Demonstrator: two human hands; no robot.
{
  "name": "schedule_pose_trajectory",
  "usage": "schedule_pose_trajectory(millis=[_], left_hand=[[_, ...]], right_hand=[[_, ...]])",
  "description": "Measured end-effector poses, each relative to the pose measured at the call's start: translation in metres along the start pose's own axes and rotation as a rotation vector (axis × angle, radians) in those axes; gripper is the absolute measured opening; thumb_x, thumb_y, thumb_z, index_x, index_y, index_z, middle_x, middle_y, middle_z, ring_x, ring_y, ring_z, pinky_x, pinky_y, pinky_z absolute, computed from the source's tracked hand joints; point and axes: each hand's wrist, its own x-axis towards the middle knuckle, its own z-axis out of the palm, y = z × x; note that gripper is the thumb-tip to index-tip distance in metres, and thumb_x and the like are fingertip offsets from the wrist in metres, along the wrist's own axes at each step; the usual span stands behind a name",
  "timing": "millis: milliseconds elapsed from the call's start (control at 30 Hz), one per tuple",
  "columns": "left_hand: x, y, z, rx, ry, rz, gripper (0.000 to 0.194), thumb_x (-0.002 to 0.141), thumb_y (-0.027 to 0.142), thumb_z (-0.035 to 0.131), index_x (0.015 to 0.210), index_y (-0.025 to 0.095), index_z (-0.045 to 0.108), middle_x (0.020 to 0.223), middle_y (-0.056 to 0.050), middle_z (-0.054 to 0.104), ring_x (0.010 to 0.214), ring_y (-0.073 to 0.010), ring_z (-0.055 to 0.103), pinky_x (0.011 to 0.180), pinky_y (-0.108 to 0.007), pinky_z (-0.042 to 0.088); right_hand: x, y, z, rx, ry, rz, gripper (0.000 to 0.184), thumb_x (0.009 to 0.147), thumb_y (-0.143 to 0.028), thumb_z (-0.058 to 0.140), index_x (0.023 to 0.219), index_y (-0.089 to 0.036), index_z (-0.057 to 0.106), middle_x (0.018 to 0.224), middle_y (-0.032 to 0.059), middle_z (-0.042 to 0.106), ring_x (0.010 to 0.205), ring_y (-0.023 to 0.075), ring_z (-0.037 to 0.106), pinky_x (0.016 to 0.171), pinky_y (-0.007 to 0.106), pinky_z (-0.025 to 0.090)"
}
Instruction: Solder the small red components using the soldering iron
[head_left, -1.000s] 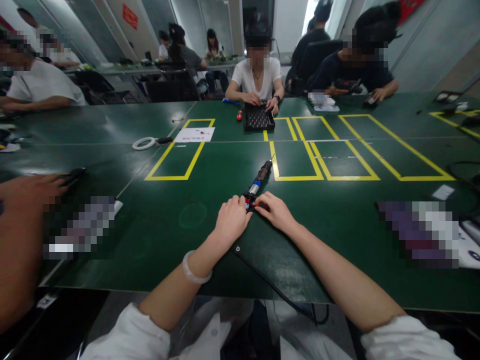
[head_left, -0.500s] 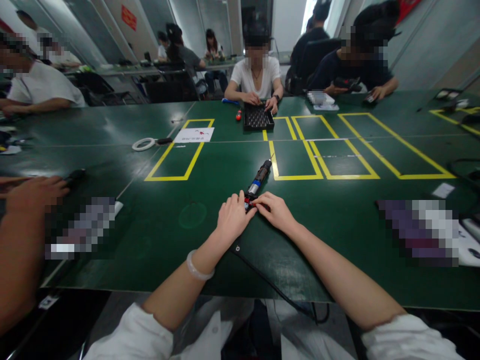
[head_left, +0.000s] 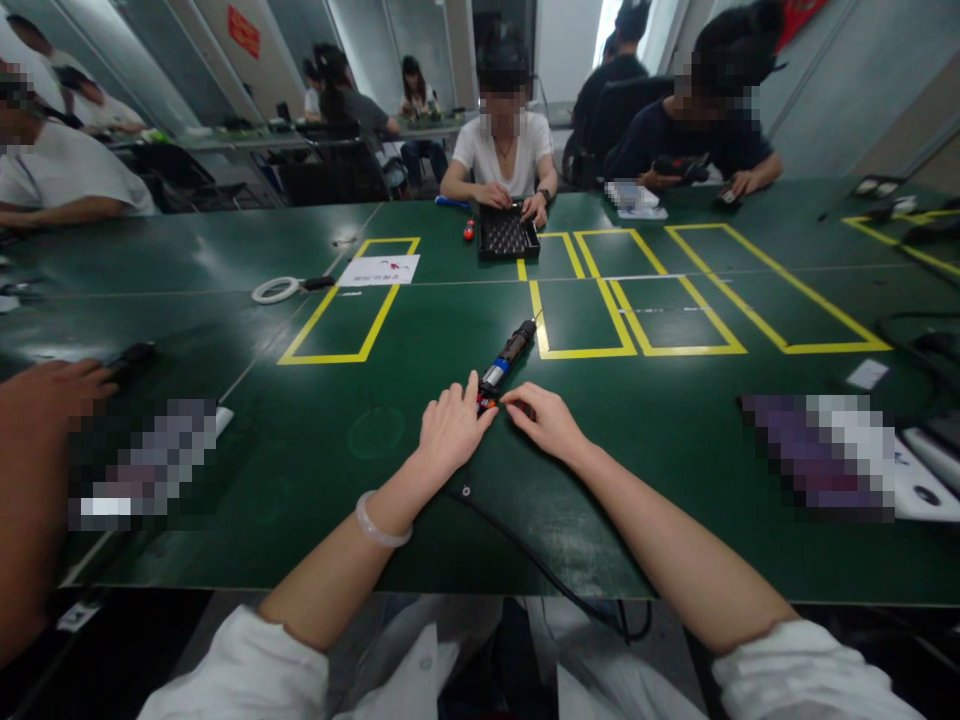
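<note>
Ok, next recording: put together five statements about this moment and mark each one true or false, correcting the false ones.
1. The left hand is at the near end of the blue-banded tool. True.
2. The bracelet is worn on the right. False: the bracelet is worn on the left.
3. The right hand is close to the near end of the blue-banded tool. True.
4. The blue-banded tool's thin end points back at the wearer. False: it points away from the wearer.
5. Across the table, a co-worker in white has both hands at the black tray. True.
</note>
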Motion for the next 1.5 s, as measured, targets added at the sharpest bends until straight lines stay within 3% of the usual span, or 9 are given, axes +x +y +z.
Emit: schedule_pose_trajectory(millis=[200,367,867,1033,1167,1233,1367,1500], left_hand=[[-0.003,-0.017,-0.001,0.05,0.003,0.001,0.068,0.096,0.053,0.033,0.149,0.011,0.028,0.119,-0.019,0.057,0.109,-0.0315,0.054,0.084,-0.038,0.044],[-0.014,-0.044,-0.003,0.078,-0.018,-0.054,0.069,0.096,0.055,0.03,0.149,0.011,0.029,0.118,-0.019,0.058,0.106,-0.0314,0.056,0.083,-0.039,0.045],[-0.103,-0.191,-0.015,0.304,-0.132,-0.441,0.075,0.093,0.059,0.012,0.144,0.009,0.034,0.108,-0.021,0.06,0.096,-0.0347,0.061,0.073,-0.038,0.045],[-0.126,-0.228,-0.019,0.368,-0.164,-0.557,0.074,0.094,0.058,0.008,0.143,0.009,0.033,0.108,-0.02,0.062,0.095,-0.033,0.061,0.073,-0.035,0.044],[-0.137,-0.238,-0.027,0.442,-0.173,-0.548,0.075,0.093,0.06,0.007,0.143,0.011,0.035,0.108,-0.021,0.062,0.093,-0.0344,0.061,0.071,-0.034,0.042],[-0.14,-0.238,-0.029,0.476,-0.122,-0.531,0.074,0.093,0.061,0.01,0.141,0.013,0.04,0.111,-0.021,0.061,0.093,-0.0345,0.059,0.069,-0.033,0.04],[-0.142,-0.231,-0.026,0.486,0.057,-0.487,0.067,0.095,0.057,0.015,0.125,0.013,0.054,0.11,-0.018,0.06,0.092,-0.0301,0.057,0.065,-0.03,0.037],[-0.14,-0.229,-0.026,0.44,0.055,-0.512,0.06,0.096,0.051,0.015,0.11,0.015,0.061,0.106,-0.014,0.061,0.088,-0.027,0.058,0.059,-0.028,0.033]], right_hand=[[0.001,0.001,-0.002,-0.001,-0.019,0.021,0.015,0.091,-0.019,0.052,0.099,-0.021,0.065,0.089,0.0034,0.063,0.07,0.0136,0.056,0.069,0.026,0.045],[0.001,0.001,-0.003,-0.005,-0.022,0.021,0.014,0.091,-0.019,0.053,0.097,-0.021,0.065,0.088,0.0031,0.063,0.071,0.0138,0.056,0.069,0.026,0.044],[-0.001,0.003,-0.001,-0.022,-0.051,0.007,0.015,0.091,-0.019,0.053,0.096,-0.022,0.066,0.09,0.0035,0.063,0.075,0.0147,0.058,0.07,0.026,0.043],[-0.001,0.004,0.001,-0.032,-0.064,-0.004,0.015,0.091,-0.018,0.053,0.097,-0.021,0.066,0.09,0.0033,0.063,0.077,0.0148,0.058,0.071,0.026,0.043],[-0.001,0.006,0.003,-0.033,-0.062,-0.009,0.015,0.091,-0.018,0.053,0.096,-0.02,0.067,0.091,0.0036,0.064,0.078,0.0147,0.059,0.072,0.026,0.043],[0.0,0.006,0.003,-0.033,-0.067,-0.009,0.014,0.091,-0.018,0.053,0.096,-0.02,0.067,0.091,0.0037,0.064,0.078,0.0144,0.058,0.071,0.025,0.043],[0.0,0.005,0.002,-0.035,-0.068,-0.009,0.014,0.091,-0.018,0.053,0.096,-0.02,0.066,0.091,0.0036,0.064,0.077,0.0142,0.058,0.07,0.025,0.043],[0.0,0.004,0.001,-0.035,-0.069,-0.009,0.014,0.092,-0.019,0.053,0.095,-0.02,0.066,0.09,0.0035,0.063,0.077,0.0144,0.058,0.07,0.025,0.043]])
